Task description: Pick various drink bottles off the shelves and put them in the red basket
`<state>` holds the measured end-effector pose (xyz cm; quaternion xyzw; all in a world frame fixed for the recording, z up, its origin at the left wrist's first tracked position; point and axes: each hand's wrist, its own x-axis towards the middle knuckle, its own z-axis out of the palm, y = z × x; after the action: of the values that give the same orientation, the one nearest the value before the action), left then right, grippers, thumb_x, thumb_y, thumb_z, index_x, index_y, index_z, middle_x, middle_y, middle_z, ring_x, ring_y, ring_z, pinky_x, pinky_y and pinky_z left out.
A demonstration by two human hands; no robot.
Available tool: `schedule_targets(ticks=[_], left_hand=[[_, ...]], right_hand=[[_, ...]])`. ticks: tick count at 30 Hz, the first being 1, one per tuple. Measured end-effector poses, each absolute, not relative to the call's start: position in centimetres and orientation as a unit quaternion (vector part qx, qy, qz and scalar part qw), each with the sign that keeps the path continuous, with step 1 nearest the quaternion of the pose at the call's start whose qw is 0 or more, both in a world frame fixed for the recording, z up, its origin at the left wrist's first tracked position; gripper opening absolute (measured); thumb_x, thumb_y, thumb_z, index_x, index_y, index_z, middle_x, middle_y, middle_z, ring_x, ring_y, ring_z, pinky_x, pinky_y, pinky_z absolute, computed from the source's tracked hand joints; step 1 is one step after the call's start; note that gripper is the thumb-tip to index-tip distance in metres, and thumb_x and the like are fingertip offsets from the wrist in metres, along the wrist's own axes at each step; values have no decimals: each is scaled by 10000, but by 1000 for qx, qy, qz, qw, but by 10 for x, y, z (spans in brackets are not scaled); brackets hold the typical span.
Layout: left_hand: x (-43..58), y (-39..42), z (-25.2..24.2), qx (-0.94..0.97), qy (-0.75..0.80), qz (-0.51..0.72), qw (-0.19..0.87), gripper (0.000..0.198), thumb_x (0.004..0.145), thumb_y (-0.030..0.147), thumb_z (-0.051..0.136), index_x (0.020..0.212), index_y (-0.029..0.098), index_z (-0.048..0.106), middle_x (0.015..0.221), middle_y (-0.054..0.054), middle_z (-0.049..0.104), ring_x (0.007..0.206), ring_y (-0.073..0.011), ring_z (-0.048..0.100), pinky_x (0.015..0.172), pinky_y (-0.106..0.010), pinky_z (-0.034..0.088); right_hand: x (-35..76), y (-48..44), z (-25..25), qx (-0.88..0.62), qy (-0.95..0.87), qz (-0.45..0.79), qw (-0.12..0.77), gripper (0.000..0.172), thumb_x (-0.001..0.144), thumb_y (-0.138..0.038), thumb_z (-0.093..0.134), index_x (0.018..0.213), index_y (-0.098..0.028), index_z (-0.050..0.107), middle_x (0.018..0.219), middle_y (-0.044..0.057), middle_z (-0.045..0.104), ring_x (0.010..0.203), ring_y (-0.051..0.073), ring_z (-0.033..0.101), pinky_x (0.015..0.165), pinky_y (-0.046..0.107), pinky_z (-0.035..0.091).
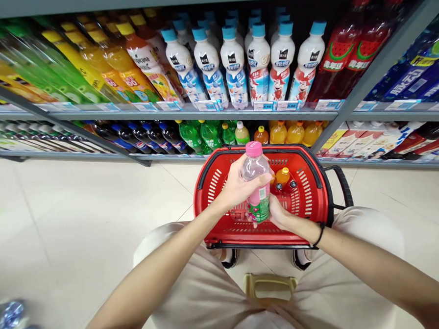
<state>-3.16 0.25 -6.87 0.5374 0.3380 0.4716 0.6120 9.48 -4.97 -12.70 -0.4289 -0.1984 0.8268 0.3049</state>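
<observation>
Both my hands hold one clear drink bottle [259,198] with a pink cap and a pink and green label, tilted a little above the basket. My left hand [238,185] wraps its upper part, thumb across the front. Lower down, my right hand [278,212] grips the side and base; its fingertips show under the bottle. Beneath is a red shopping basket [216,233] with black rims, standing between my knees. Inside it, beyond the bottle, an orange drink bottle [282,176] and dark-capped bottles [279,187] lie partly hidden.
The basket's black handle [341,183] sticks out to the right. Ahead, a grey shelf [207,114] carries white blue-capped bottles [234,67], juice bottles [117,66] and large red bottles [339,53]. Cola bottles [147,136] and cartons [353,139] fill the lower level. A yellowish stool [250,284] is below me.
</observation>
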Motion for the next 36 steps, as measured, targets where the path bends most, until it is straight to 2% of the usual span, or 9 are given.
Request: schedule_targets(ticks=[5,21,25,36], left_hand=[[-32,1,-69,546,323,472,612,527,774,416,928,1130,153,643,948,-85,771,808,-198,726,784,-323,594],[-33,0,-68,552,320,460,617,550,749,399,952,1127,152,638,961,-94,771,831,-210,737,809,-339,599],[-32,1,-68,547,333,457,618,585,706,420,978,1108,156,645,948,-79,757,818,-202,724,803,-330,589],[-31,2,-69,550,361,454,601,610,713,516,959,1090,152,649,944,-74,720,803,-180,679,787,-320,560]], right_hand=[[95,-50,-132,-429,-207,822,311,457,1100,-370,245,1215,-193,650,744,50,726,547,197,657,497,293,582],[95,-52,-134,-427,-203,821,319,419,1092,-335,258,1219,-224,642,803,42,739,608,202,672,558,318,607],[95,-52,-132,-429,-196,823,316,442,1096,-333,242,1199,-215,656,785,48,736,610,204,673,559,316,606],[95,-54,-135,-428,-195,827,307,524,1113,-377,199,1168,-174,679,724,60,715,595,208,670,545,310,602]])
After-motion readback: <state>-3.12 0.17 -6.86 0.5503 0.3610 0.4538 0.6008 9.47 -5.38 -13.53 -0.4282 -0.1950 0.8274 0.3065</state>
